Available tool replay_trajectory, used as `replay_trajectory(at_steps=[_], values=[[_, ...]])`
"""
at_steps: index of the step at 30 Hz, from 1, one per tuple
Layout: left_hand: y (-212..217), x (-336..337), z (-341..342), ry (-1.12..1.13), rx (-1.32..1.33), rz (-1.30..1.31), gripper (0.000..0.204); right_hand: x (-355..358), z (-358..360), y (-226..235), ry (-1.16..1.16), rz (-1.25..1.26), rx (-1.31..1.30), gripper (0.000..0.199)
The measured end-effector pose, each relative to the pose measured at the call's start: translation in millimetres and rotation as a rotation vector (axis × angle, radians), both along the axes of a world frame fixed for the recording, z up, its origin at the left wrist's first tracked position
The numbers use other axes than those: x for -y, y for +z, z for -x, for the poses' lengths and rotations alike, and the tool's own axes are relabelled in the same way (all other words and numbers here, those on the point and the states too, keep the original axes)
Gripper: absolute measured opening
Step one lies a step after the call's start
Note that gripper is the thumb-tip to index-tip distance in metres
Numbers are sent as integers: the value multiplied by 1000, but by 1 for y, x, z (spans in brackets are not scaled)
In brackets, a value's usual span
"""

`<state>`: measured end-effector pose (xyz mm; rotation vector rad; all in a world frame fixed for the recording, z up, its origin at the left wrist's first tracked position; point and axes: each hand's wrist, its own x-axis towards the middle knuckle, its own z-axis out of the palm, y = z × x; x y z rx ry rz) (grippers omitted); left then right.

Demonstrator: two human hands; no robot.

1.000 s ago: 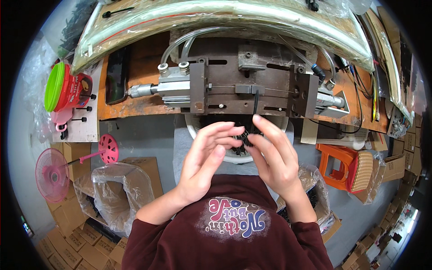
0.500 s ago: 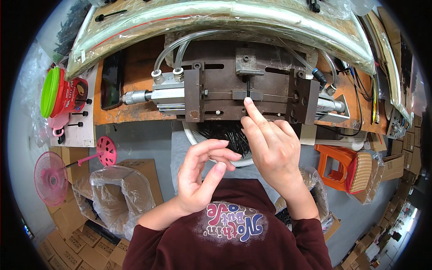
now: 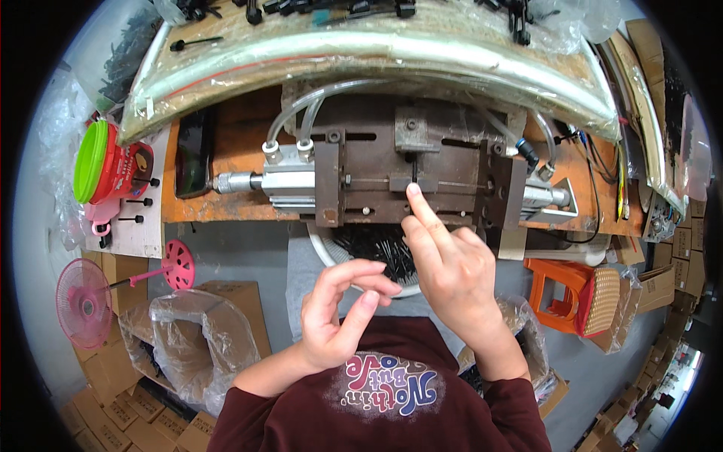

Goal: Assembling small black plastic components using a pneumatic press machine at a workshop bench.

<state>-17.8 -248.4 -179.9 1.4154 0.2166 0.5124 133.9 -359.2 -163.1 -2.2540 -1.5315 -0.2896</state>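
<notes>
My right hand reaches up to a brown metal clamping fixture on the bench. Its index finger is stretched out, the tip on or just at the near end of a thin black rod, which lies across a small metal block. The other fingers are loosely bent, and I see nothing held in them. Lower and to the left, my left hand hovers with curved fingers and the thumb apart, empty. Below the fixture, partly behind my hands, a white basket holds many thin black rods.
Air cylinders with clear hoses flank the fixture. A plastic-wrapped shelf edge curves above it. A red bucket stands left, beside loose black bolts. A pink fan, a lined carton and an orange stool stand below.
The view has tilted, so bench and fixture appear lower and more of the shelf top shows. Both hands keep nearly the same pose, with the right index finger still at the rod.
</notes>
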Motion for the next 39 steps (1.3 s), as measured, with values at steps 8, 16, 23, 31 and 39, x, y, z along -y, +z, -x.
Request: replay_trajectory(at_steps=[8,16,23,31,39], values=[[23,-7,-7,23,246,-256,28,-2,5,8,-40,36,7,17],[76,-5,-20,123,621,162,14,3,-4,1,34,-77,-11,21],[149,-15,1,-130,907,376,2,12,19,14,226,-109,-316,21],[146,-21,-16,-196,1434,115,14,23,42,-27,302,30,-409,17],[134,-30,-10,-277,1286,-1,15,24,44,-70,313,138,-465,22]])
